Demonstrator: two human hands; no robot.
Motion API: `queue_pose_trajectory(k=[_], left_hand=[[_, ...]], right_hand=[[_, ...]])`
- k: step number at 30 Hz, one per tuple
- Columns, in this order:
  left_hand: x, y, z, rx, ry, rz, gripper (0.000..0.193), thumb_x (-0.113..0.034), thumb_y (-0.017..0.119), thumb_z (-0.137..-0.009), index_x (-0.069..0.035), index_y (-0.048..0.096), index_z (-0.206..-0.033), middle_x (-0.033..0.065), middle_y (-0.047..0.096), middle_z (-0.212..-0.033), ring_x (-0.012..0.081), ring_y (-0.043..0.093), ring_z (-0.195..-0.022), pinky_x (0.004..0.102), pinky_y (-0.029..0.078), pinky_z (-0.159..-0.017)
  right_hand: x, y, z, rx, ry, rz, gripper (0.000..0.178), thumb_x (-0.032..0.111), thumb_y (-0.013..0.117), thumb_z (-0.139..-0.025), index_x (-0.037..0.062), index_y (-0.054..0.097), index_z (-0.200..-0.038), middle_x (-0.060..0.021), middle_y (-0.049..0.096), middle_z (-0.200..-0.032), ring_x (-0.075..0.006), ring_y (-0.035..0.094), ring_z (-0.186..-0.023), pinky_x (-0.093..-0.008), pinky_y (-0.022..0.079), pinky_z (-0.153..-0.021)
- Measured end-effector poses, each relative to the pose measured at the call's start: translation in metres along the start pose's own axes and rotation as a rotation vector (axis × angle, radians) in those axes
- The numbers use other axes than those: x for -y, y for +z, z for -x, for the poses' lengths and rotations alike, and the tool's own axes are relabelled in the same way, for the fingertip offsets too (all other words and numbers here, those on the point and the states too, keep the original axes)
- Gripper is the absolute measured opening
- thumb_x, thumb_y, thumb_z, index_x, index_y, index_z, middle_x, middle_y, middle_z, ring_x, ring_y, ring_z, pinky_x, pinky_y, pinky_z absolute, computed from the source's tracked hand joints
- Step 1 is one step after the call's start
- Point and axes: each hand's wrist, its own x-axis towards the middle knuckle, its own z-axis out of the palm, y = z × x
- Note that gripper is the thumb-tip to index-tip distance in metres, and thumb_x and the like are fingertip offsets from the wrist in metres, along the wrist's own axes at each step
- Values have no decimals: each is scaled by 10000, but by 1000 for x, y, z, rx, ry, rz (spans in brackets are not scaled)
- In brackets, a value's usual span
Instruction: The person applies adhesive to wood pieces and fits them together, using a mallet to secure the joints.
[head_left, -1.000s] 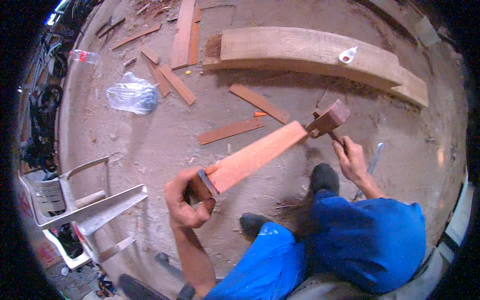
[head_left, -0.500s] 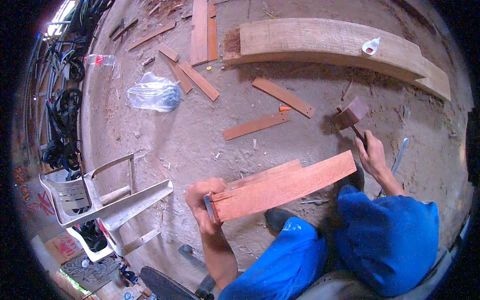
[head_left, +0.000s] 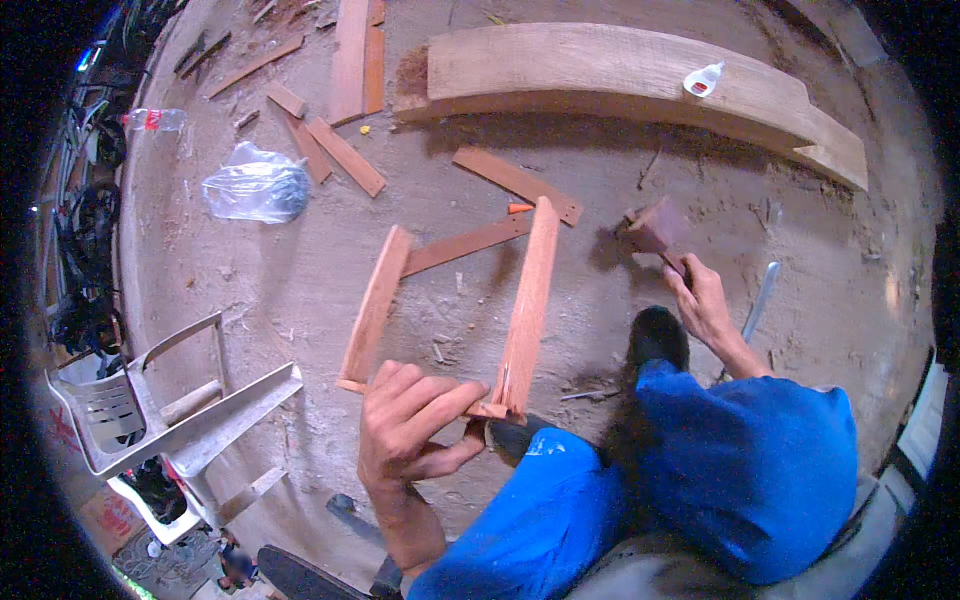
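Note:
My left hand (head_left: 412, 425) is closed around the short near end piece of a U-shaped reddish wooden frame (head_left: 527, 300). Two long boards of the frame stretch away from me, one at each end of that piece, with a gap between them. Off to the right, my right hand (head_left: 706, 302) grips the dark handle of a wooden mallet (head_left: 660, 228). The mallet's blocky head is apart from the frame, above the dirt floor. Beyond the frame, a flat wooden slat (head_left: 465, 247) lies partly hidden behind it, with a small orange cone-shaped tip (head_left: 520, 209) close by.
A thick curved timber (head_left: 600, 70) lies at the back, with a white squeeze bottle (head_left: 703, 80) on it. Loose slats (head_left: 345, 157) and a clear plastic bag (head_left: 257, 185) are at the far left. A broken plastic chair (head_left: 190, 420) stands left; a metal strip (head_left: 762, 300) lies right.
The frame has turned from pointing rightward, broad side up, to pointing away with both boards showing apart. My left fingers now wrap over its end piece. My right hand still holds the mallet.

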Motion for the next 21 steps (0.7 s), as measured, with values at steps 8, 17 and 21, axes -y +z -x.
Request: queue_pose_trajectory(k=[8,17,21], left_hand=[[25,61,10,222,-109,-125,454,-163,815,-714,-166,708,-1155,16,613,-846,234,563,-802,396,409,-692],[39,86,36,325,-152,-63,292,-167,715,-813,-197,717,-1103,-5,595,-879,217,561,-861,387,419,-738],[41,85,33,325,-126,-85,310,-139,699,-790,-191,713,-1095,-6,585,-892,217,560,-871,383,418,-741]], right_hand=[[60,-36,-8,225,38,-196,484,421,523,-1043,-28,653,-917,-67,554,-652,-151,490,-617,-346,405,-559],[107,-42,5,484,-355,-260,310,278,547,-1036,-5,661,-1092,-190,611,-750,-321,629,-652,-417,491,-625],[119,-40,13,556,-418,-204,284,246,549,-1032,3,649,-1140,-193,650,-789,-345,688,-734,-422,529,-678]])
